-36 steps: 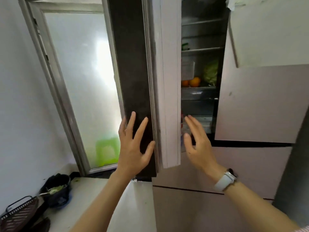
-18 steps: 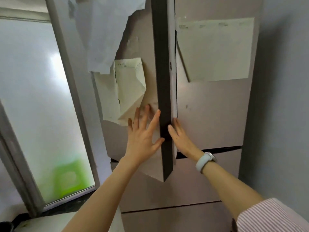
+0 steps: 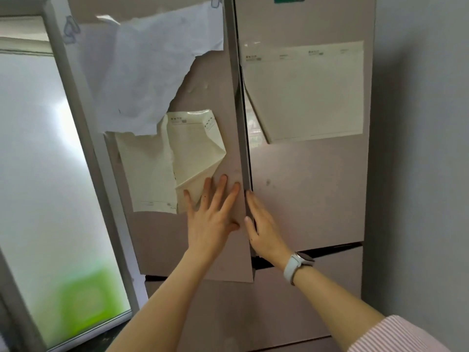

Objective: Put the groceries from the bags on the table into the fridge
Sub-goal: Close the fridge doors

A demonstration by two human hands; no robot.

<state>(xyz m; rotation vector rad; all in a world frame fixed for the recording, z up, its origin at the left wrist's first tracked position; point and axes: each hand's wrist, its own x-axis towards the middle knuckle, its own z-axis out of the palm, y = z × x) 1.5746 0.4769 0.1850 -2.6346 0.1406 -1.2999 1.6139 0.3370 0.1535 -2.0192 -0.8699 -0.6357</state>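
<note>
Left fridge door (image 3: 203, 153) nearly shut; one second back it stood wide, shelves in view.

Left hand (image 3: 212, 217) lies flat on the door face, fingers straight and spread, pushing. Right hand (image 3: 262, 226), fingers straight and together, rests at the seam against the right door (image 3: 304, 194). A narrow gap remains. No groceries or bags visible; the fridge (image 3: 279, 295) interior is hidden. Judgement: this loading round is closing out.

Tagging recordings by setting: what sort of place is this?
Probably a home kitchen: a multi-door fridge with papers stuck on its doors, beside a frosted glass door and a plain wall.
</note>
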